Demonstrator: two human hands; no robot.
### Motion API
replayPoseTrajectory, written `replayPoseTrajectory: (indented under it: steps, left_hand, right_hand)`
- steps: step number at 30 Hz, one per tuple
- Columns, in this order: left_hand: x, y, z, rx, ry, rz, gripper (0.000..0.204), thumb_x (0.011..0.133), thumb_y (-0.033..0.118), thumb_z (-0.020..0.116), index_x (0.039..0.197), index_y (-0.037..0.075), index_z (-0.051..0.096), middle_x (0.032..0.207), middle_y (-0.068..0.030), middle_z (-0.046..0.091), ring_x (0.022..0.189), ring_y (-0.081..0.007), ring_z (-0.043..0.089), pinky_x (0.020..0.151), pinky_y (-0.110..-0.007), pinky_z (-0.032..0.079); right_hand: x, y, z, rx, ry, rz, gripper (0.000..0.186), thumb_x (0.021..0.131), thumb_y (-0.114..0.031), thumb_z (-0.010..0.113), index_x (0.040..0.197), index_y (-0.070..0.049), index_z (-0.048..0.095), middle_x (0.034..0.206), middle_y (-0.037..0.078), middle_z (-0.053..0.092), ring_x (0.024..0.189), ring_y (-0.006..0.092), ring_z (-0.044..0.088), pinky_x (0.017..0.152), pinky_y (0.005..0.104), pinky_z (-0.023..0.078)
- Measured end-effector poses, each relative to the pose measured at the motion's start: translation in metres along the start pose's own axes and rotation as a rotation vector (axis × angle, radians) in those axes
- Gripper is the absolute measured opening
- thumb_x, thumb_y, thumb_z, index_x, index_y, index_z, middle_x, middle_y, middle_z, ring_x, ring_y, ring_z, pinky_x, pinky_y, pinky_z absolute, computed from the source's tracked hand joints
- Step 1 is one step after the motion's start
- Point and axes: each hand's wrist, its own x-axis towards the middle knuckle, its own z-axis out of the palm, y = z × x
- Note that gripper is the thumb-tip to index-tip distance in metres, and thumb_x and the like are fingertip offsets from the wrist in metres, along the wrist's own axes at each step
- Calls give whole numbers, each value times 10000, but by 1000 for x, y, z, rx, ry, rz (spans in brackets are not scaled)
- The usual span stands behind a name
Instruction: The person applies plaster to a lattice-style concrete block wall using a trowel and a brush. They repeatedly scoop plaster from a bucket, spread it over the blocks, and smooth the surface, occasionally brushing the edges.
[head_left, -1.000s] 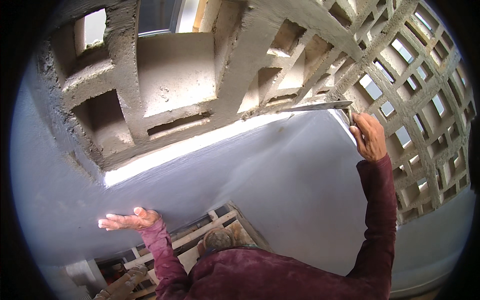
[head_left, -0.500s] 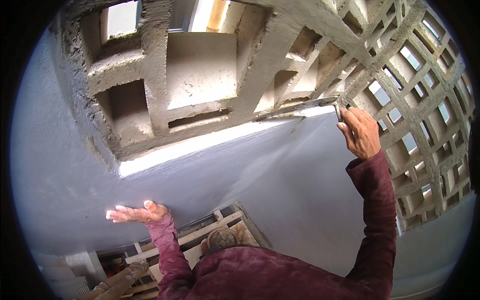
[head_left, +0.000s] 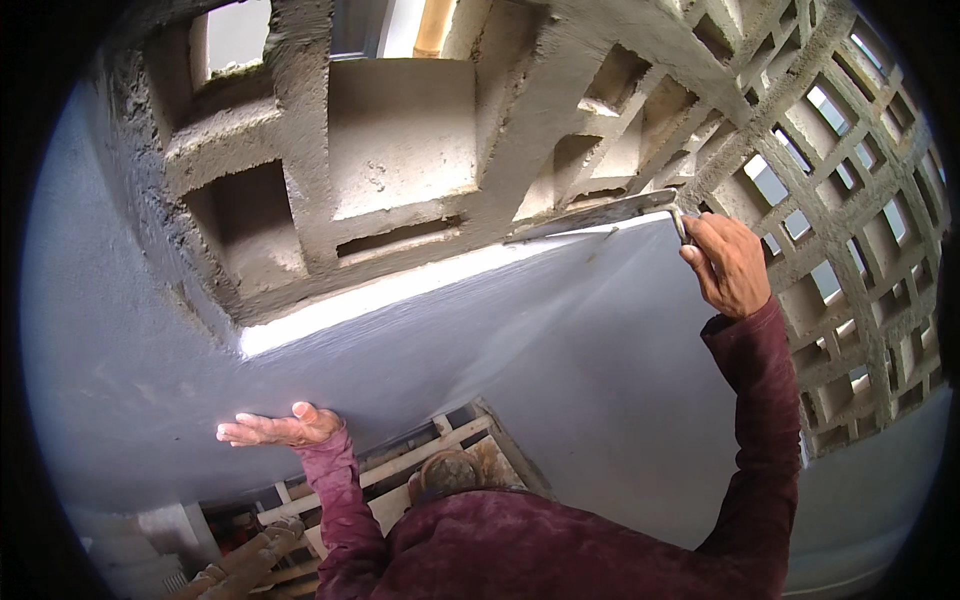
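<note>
My right hand [head_left: 730, 262] grips a metal trowel [head_left: 590, 215], whose long blade lies along the bottom edge of a grey concrete lattice [head_left: 505, 150], just above the bright white ledge [head_left: 380, 296] of the opening. The blade's handle is mostly hidden behind my fingers. My left hand [head_left: 278, 425] is open, fingers stretched out, resting against the smooth grey plastered wall [head_left: 600, 370] below the ledge.
More lattice with small openings [head_left: 850, 230] curves away at the right. Down below are wooden scaffold poles and planks [head_left: 470, 430], with a round mortar-smeared bucket [head_left: 450, 470] among them. A window frame [head_left: 385, 30] shows through the top opening.
Compared with a second ago, my right hand and the trowel sit slightly further left along the edge relative to the lattice. My view has shifted, and my left hand still lies open on the wall.
</note>
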Motion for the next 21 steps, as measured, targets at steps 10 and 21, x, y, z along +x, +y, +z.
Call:
replayPoseTrajectory:
  steps: [10,21]
  left_hand:
    - [-4,-3,0,-30,3,1,697,966,470,328,1481,20,196,1543,-234,103,1440,-382,59,1140,-551,-5]
    - [-7,-9,0,-21,-31,-2,693,972,476,306,1485,26,183,1545,-247,57,1441,-386,44,1133,-556,-36]
  right_hand:
    - [-14,28,-27,-99,-13,45,245,831,-184,635,1012,-22,605,790,129,554,721,316,545,653,399,427]
    - [15,-14,-54,-117,-113,-13,238,839,-200,616,1006,-32,601,728,107,531,674,293,545,636,387,427]
